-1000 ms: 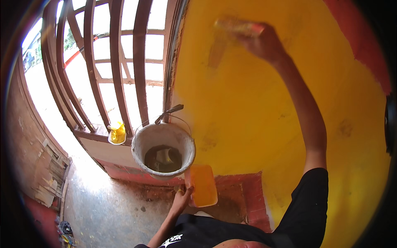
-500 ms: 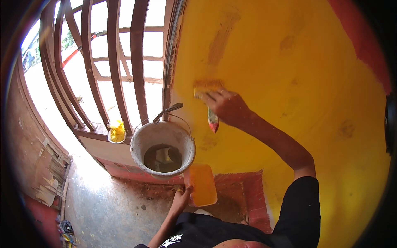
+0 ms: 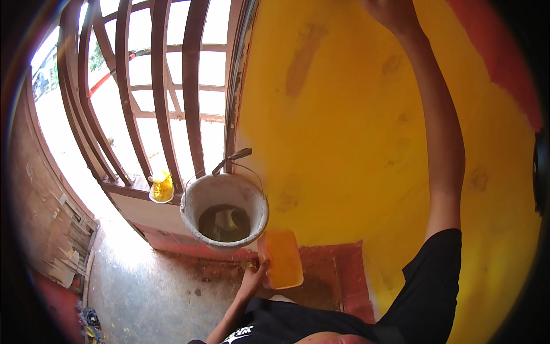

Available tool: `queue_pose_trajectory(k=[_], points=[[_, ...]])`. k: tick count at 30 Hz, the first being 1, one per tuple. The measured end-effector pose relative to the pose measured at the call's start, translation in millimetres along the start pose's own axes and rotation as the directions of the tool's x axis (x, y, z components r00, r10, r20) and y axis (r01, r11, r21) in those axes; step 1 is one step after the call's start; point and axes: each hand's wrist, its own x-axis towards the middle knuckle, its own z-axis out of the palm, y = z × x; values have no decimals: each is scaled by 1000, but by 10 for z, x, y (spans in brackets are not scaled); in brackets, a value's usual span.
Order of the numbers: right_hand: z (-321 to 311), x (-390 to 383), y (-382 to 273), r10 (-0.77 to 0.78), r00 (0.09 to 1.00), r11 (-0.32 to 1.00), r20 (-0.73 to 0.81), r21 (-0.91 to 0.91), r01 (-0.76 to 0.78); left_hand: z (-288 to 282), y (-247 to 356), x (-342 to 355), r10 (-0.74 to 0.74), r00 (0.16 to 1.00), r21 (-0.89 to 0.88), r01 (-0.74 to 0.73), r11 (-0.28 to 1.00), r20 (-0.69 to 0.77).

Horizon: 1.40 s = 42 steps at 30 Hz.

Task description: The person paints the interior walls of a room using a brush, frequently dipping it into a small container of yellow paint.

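Observation:
At the top edge, my right hand [image 3: 392, 12] is raised against the yellow wall [image 3: 355, 143], its fingers largely cut off by the frame. The paintbrush it held a moment ago is outside the picture. Low down, my left hand [image 3: 254, 278] grips the side of a rectangular plastic tub [image 3: 285, 259] with yellow-orange paint showing in it. Just above that tub, a grey, paint-crusted bucket [image 3: 195, 223] hangs by its wire handle from a dark tie [image 3: 235, 157] and contains murky liquid.
Brown window bars [image 3: 160, 86] stand at the left, above a ledge with a small white cup [image 3: 161, 189] stained yellow. Worn wooden boards [image 3: 51, 229] lean at far left over the concrete floor [image 3: 149, 292]. Red paint [image 3: 352, 275] borders the wall's foot.
My right hand has swept upward and right from the wall's middle to the top edge, and the paintbrush has left view. My left hand and the tub have barely shifted.

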Motion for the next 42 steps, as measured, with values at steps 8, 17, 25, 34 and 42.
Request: queue_pose_trajectory(k=[8,17,25,34,42], points=[[605,-1213,-791,-66,960,965,271,-227,131,30,99,-17,-35,999,59,36,998,-19],[416,-2391,-1968,-103,811,929,576,347,-129,-54,20,-72,-40,998,88,44,995,-53],[-225,-3111,-2328,525,726,553,444,470,-687,96,-6,-8,-29,996,122,39,992,-82],[-1213,-3892,-2847,734,166,84,659,154,-984,631,118,-3,-5,998,67,10,998,-69],[-1584,-4253,-3007,704,135,208,697,-20,-978,1133,43,-229,-53,998,134,49,990,25]])
